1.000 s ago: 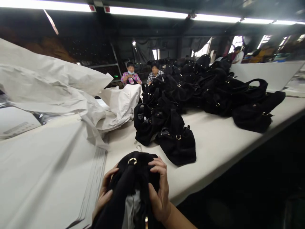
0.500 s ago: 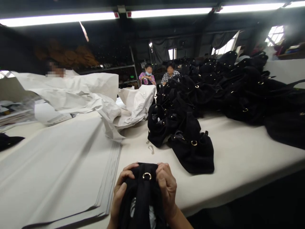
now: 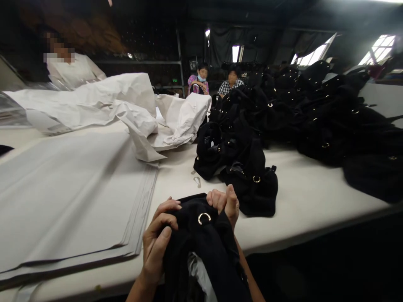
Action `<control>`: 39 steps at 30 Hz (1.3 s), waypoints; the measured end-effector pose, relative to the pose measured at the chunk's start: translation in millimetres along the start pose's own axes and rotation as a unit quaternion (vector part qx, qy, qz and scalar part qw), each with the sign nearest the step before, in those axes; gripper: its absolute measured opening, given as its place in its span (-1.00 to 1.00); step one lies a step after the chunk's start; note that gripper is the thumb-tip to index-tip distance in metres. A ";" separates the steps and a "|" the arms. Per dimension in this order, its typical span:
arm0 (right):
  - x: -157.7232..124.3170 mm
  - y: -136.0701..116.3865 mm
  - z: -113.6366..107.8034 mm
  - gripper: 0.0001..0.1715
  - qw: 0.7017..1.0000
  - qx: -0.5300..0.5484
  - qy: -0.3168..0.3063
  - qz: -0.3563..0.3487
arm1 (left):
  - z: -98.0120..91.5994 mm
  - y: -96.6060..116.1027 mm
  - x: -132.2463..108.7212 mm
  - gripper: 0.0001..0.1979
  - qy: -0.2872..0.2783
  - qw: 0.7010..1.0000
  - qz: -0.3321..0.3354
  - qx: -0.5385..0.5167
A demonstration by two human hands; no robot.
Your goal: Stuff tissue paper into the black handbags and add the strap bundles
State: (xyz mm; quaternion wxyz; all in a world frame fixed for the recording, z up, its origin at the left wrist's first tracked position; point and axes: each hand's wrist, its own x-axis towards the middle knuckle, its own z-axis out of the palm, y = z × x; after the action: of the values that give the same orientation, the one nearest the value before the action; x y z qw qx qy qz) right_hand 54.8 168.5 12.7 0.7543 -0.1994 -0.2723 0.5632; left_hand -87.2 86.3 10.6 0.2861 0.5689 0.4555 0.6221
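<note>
Between my hands, at the table's near edge, is a black fabric bag (image 3: 189,228) with a gold ring, a wide strap and pale stuffing showing in its opening. My left hand (image 3: 157,239) grips the bag's left side, fingers curled over the top and thumb on the near face. At the upper right corner my right hand (image 3: 225,203) is closed on the fabric, its thumb pointing up. Just beyond lies another black bag (image 3: 255,193) with a gold ring, beside a second one (image 3: 208,157) that is partly open.
A stack of large white sheets (image 3: 72,197) covers the left of the table. Crumpled white paper (image 3: 126,100) lies behind it. A big heap of black bags (image 3: 299,109) fills the back right. Several people are across the table, one (image 3: 75,69) at the left.
My right hand has moved up and outward, and the bag's top now looks wider and tilted. The view has dipped and come closer. My left hand keeps its hold.
</note>
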 end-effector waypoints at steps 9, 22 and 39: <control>57.3 43.7 -9.7 -0.22 0.993 -0.100 0.033 0.058 | -5.4 3.0 7.3 -0.54 0.093 0.973 -0.188 0.095; 6.3 -49.1 -32.0 -0.58 0.852 -0.512 -0.095 0.065 | -9.8 21.6 -12.8 -0.49 0.054 0.953 -0.286 0.083; -29.2 -59.9 8.0 -0.73 0.610 -0.759 -0.217 -0.072 | 13.6 38.0 9.9 -0.52 -0.019 0.936 -0.290 0.196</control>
State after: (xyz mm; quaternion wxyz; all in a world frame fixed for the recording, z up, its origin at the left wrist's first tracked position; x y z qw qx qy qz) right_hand 87.8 123.3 49.8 0.2907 -0.5521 -0.7712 0.1258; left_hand -69.8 82.3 48.1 0.3455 0.4686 0.7083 0.3990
